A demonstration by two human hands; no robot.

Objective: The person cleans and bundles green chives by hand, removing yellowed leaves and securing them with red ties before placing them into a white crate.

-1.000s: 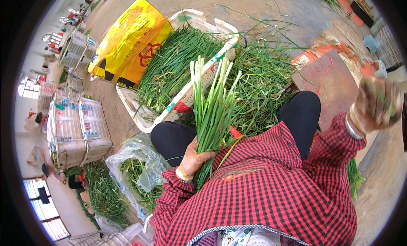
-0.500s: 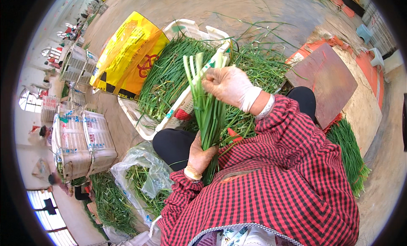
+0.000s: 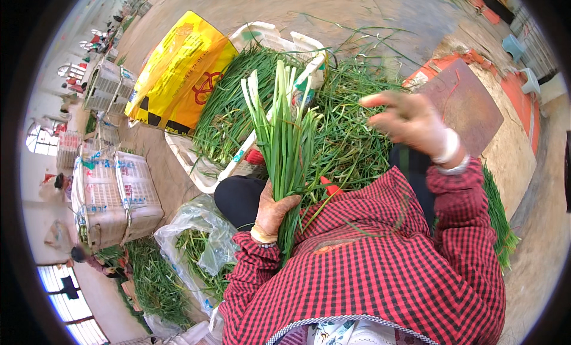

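Green stalks (image 3: 284,146) w/ pale, splayed ends, gripped in L hand (image 3: 273,214)

White crates (image 3: 140,181) stand lower left of the yellow bag (image 3: 178,71) in view, and a clear plastic bag (image 3: 215,250) lies below it. To the yellow bag's right are a reddish-brown board (image 3: 473,110) and, farther out, a light blue stool (image 3: 513,48).

Yellow bag (image 3: 169,71): lines of dark print (image 3: 189,69) and a red looped emblem (image 3: 207,88). Stacked white crates (image 3: 98,178), person's left: red and blue markings (image 3: 132,191), too small to read.
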